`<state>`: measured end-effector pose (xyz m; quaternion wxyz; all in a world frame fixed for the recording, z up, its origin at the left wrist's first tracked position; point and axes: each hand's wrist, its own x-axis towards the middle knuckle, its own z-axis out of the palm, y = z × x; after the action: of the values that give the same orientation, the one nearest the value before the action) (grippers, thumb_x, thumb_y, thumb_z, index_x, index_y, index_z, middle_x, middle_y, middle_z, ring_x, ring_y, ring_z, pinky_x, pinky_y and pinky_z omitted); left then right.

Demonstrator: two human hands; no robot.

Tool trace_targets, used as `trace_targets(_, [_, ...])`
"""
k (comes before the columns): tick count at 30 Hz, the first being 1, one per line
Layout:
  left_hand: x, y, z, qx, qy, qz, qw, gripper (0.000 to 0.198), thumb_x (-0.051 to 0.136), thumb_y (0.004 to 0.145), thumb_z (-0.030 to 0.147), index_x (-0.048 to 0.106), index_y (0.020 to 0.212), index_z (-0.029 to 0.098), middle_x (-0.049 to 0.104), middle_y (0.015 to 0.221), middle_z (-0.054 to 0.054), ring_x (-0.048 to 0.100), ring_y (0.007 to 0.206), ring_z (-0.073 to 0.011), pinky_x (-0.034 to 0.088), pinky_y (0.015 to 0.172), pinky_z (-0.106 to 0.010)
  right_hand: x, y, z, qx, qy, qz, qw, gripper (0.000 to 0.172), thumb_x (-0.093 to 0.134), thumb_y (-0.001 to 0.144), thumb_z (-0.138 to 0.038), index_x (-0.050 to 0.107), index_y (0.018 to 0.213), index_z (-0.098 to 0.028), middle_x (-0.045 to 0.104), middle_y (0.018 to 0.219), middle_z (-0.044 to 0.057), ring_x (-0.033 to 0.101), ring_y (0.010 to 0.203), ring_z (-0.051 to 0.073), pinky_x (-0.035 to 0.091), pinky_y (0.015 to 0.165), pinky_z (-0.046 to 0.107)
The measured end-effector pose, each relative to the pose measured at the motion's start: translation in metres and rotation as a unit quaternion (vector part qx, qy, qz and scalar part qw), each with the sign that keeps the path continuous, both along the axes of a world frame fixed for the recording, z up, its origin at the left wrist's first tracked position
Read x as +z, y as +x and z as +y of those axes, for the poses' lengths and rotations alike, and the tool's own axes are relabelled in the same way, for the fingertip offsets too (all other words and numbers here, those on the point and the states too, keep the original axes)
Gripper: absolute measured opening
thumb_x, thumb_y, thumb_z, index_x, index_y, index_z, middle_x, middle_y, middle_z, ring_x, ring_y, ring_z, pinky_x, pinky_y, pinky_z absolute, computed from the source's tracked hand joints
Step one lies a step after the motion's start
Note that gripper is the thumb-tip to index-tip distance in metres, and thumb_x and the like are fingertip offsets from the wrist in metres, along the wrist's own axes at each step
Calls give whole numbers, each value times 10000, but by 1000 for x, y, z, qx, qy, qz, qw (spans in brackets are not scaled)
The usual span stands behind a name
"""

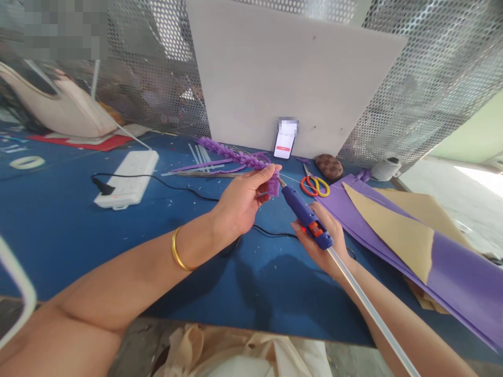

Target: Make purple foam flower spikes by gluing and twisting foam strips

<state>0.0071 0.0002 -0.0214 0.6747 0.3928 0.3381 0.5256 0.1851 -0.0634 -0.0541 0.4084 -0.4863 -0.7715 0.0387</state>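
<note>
My left hand (241, 201), with a gold bangle (178, 249) on its wrist, is shut on a purple foam flower sprig (231, 156), whose long fringed head reaches back across the blue table (78, 251). My right hand (318, 238) grips a blue hot glue gun (306, 217). Its thin metal nozzle points at the foam held in my left hand, very close to it. A long clear glue stick (369, 309) runs from the gun's rear towards the lower right.
Thin wire stems and purple strips lie behind my left hand. Nearby are a white power strip (128, 178), a black cable (188, 191), orange-and-yellow scissors (314, 186), purple and tan foam sheets (396, 235), and a phone (284, 144) against a white board (291, 73).
</note>
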Motion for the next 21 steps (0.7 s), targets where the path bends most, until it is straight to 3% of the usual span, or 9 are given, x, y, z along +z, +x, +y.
trace_targets(21, [3,-1,2,16,10,-28,999,249,782,732,410,771,894,221,669,801,-1,557,659,-81,437,625,-195,-1,-1,0,6,44,-16,999,243,610,829,-257,378,762,-225,394,662,-56,366,514,86,318,474,201])
